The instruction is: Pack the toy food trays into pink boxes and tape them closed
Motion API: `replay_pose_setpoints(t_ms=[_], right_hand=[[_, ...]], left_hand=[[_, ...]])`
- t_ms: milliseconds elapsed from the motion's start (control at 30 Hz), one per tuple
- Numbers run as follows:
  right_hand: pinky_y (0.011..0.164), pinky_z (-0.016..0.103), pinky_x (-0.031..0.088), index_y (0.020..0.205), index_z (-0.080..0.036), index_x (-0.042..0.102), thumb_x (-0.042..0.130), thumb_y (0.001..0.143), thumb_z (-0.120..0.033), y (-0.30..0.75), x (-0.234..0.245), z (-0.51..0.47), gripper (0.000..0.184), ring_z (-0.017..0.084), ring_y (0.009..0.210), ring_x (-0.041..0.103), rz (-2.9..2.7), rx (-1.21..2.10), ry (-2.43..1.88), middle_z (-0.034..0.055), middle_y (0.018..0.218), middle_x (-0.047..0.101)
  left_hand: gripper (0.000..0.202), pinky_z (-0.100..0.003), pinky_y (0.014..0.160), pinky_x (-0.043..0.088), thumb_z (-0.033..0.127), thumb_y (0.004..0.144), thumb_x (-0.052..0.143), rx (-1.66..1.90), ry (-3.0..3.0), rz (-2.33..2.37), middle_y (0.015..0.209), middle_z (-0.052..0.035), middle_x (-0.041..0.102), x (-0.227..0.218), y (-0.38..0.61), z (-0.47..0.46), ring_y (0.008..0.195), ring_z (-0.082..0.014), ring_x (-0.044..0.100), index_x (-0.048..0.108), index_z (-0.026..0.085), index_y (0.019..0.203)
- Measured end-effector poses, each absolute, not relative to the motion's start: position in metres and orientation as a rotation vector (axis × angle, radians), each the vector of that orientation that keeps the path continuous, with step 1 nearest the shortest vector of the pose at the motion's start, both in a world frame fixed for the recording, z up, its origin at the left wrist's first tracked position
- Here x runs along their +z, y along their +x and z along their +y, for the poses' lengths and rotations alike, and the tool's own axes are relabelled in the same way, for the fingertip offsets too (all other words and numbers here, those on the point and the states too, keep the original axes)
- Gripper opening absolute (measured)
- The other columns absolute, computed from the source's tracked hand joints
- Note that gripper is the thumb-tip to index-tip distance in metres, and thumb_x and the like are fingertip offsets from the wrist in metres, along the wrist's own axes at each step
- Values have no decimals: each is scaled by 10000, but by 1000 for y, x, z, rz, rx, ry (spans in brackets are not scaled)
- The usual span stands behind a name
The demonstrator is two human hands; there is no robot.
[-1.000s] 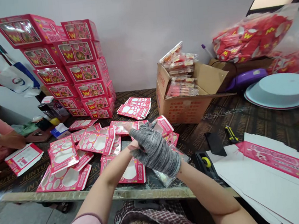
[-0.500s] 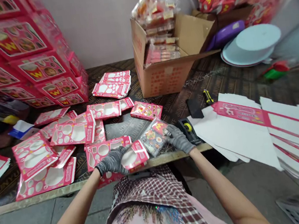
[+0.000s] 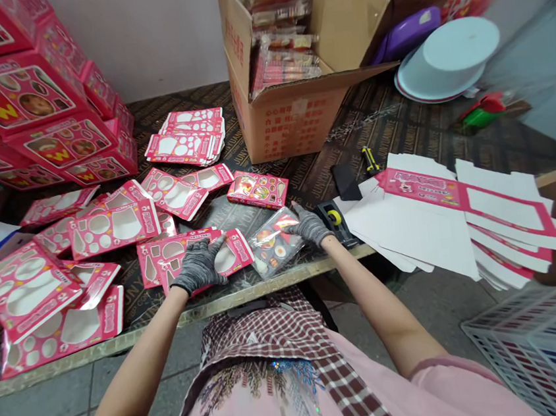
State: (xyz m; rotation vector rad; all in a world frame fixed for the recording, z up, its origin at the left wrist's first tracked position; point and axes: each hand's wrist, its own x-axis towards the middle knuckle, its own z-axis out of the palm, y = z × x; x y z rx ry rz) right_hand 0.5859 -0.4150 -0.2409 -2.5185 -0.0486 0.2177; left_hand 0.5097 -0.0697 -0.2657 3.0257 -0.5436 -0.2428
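Both my hands wear grey knit gloves. My left hand [image 3: 197, 267] rests on a pink cardboard sleeve with cut-out windows [image 3: 231, 255] at the table's near edge, fingers curled over it. My right hand [image 3: 308, 225] pinches the corner of a clear plastic tray of small toy pieces [image 3: 272, 244] lying just right of that sleeve. A filled pink pack [image 3: 257, 189] lies a little beyond, between the two hands.
Several flat pink sleeves [image 3: 111, 227] are scattered at left, with stacked pink boxes [image 3: 24, 109] behind. An open cardboard box [image 3: 292, 110] of packs stands at the back. A tape dispenser [image 3: 333, 217], flat white cartons [image 3: 438, 217] and a white crate [image 3: 551, 351] are to the right.
My hands came apart from in front of me and dropped to the table edge, the left onto the sleeve, the right onto the clear tray. The view tilted down and right.
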Motion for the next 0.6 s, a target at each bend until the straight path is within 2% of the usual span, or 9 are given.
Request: replay_pose_setpoints(t_ms=[67,133,167,233,333,400,433,500,600], right_hand=[[949,438,537,1134,-93,699,875,628,-466,579,-236,-426,653,310,1013,681,-62,308,-2329,160,1108,727],[863,424,574,1016,-98,712,848,638,-514,568,-232,-439,579,273,890,687,-77,361,-2182,126,981,741],[855,419,580,1044,-109,703,826,659,-532,562,-230,-445,585,261,888,684,-81,346,-2146,116,987,739],[899,414,578,1231,-149,642,786,713,-539,548,-224,-456,664,252,975,676,-89,184,-2114,112,1127,713],[928,418,581,1561,-260,329,729,795,-545,529,-207,-467,910,257,1108,655,-136,-191,-2007,114,1392,584],[899,429,598,1632,-325,68,684,835,-577,518,-193,-466,1038,269,1139,654,-174,-348,-1951,111,1464,519],[888,435,603,1633,-343,-3,666,846,-594,513,-186,-463,1063,275,1144,656,-190,-378,-1939,109,1467,513],[878,439,606,1633,-342,26,664,841,-618,503,-173,-453,1054,284,1130,663,-217,-364,-1925,110,1436,541],[881,414,606,1576,-285,290,732,788,-612,490,-158,-439,961,272,1064,678,-252,-209,-1919,112,1353,604]], left_hand=[[1239,-508,1083,373,580,584,856,-209,3006,-532,1430,-252,532,-257,512,-67,1269,-431,546,278,171,1600],[1259,-493,1088,386,596,583,854,-98,2919,-534,1437,-236,533,-247,511,-62,1267,-412,553,259,156,1602],[1278,-485,1094,391,612,584,849,-22,2853,-540,1455,-226,521,-242,510,-60,1279,-401,548,234,157,1608],[1308,-478,1101,403,651,597,829,123,2724,-556,1478,-205,504,-235,505,-55,1292,-378,544,171,170,1620],[1318,-500,1105,410,696,615,804,247,2632,-571,1478,-191,498,-231,496,-54,1292,-375,543,125,192,1626],[1333,-515,1104,413,729,600,798,280,2609,-567,1472,-190,502,-231,492,-57,1291,-387,540,133,193,1624],[1338,-520,1105,414,748,598,789,296,2593,-567,1479,-190,497,-231,491,-60,1298,-392,534,132,193,1623],[1336,-526,1106,417,786,612,755,335,2552,-587,1513,-191,468,-232,488,-66,1314,-399,518,115,195,1625],[1318,-537,1126,397,801,633,725,387,2530,-633,1561,-195,416,-234,484,-73,1345,-406,489,102,200,1627]])
